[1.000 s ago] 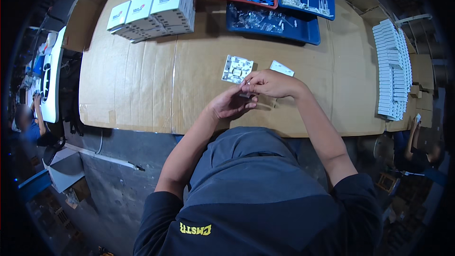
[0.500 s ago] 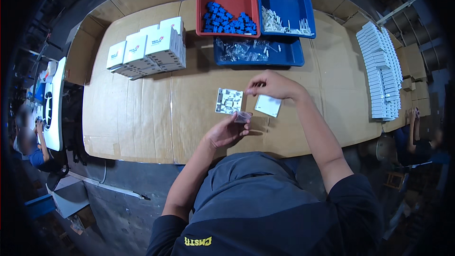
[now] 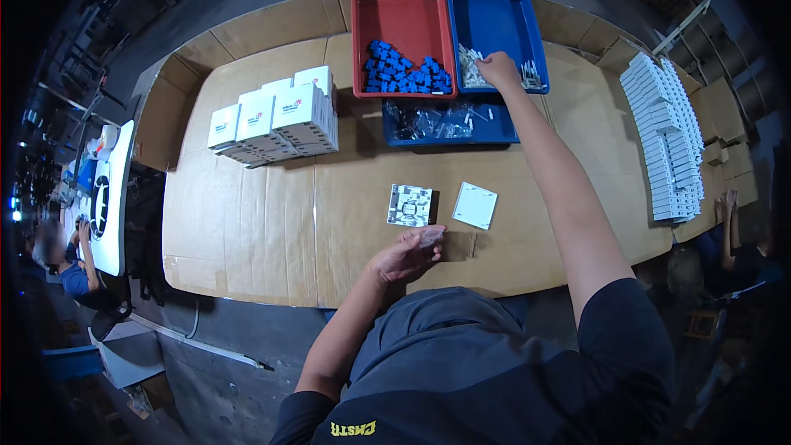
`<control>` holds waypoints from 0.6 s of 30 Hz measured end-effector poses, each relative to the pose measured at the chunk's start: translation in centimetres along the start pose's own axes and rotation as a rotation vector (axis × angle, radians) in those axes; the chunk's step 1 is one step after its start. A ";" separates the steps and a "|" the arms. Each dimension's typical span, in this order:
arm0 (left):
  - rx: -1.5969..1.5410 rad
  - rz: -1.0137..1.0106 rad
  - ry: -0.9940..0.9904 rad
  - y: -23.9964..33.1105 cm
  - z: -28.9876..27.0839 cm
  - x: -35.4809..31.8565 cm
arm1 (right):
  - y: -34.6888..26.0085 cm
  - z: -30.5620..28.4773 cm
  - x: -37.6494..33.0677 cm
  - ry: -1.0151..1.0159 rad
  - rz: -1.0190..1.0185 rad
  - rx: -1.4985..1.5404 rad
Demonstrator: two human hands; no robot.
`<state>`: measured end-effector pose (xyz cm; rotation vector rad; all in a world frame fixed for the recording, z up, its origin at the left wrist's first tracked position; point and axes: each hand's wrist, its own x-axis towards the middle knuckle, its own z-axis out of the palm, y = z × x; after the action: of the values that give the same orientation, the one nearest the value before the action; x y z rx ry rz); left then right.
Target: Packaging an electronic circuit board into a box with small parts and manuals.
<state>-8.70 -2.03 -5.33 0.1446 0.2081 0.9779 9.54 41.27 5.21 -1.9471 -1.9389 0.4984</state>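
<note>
My left hand is closed on a small clear plastic bag, just above the table's near side. Reaching far forward, my right hand is in the blue tray, its fingers curled down among small white plastic pieces. Whatever the fingertips pinch is hidden. Beyond my left hand lies an open box part with a grey-and-white patterned face. To its right rests a plain white square box part, apart from it.
A red tray holds blue plastic pieces. Nearer stands another blue tray of clear bags. White boxes are stacked at left; a tall stack of white boxes stands at right. Cardboard walls edge the table. People sit at both sides.
My right hand has moved from above the white square part forward into the blue tray. The left hand still holds the clear bag. The whole view has shifted, so the table sits lower.
</note>
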 end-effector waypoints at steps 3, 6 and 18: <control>0.048 0.012 0.017 0.2 0.8 -0.4 | -1.2 0.1 0.5 -0.025 0.073 -0.019; 0.084 -0.027 -0.019 0.3 0.9 0.3 | 1.8 -0.1 2.6 0.001 0.073 0.063; 0.048 -0.007 0.052 0.2 -0.7 0.2 | -0.4 -5.6 -14.2 -0.545 -0.220 1.015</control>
<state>-8.94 -1.69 -5.95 0.1625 0.2799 0.9709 11.84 27.07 10.34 -0.9818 -1.5835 1.6659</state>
